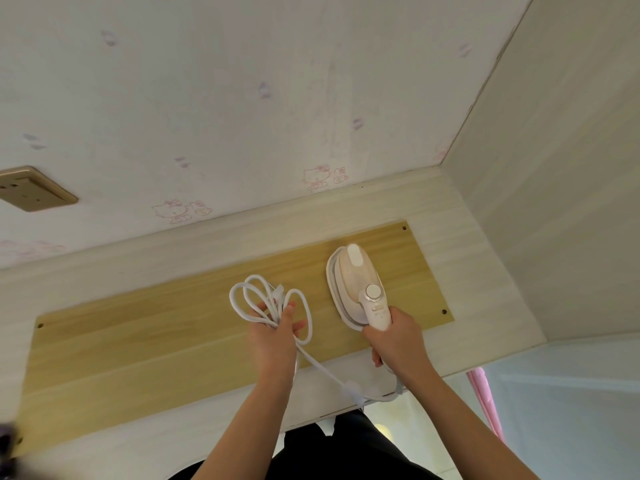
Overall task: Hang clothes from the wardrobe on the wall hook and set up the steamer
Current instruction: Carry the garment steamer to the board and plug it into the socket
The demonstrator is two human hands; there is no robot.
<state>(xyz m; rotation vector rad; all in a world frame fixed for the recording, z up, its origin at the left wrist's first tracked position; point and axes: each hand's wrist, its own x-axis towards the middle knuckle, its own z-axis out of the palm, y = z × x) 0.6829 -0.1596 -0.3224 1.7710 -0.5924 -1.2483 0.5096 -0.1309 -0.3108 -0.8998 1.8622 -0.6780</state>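
The steamer [360, 289] lies flat on the bench [138, 341] near its right end, long axis running from the near edge toward the wall, head pointing away. The right hand [394, 337] has its grip wrapped round the steamer's handle at the near end. The left hand [273, 337], just beside it, has fingers curled through the coiled cord [263, 303], which trails along the near edge to the handle. The wall socket [31, 188] sits well off toward the bench's left end, so the cord-holding left hand looks better placed to plug in.

Bare forearms [450, 407], no sleeves showing; black clothing [346, 448] covers the body below.
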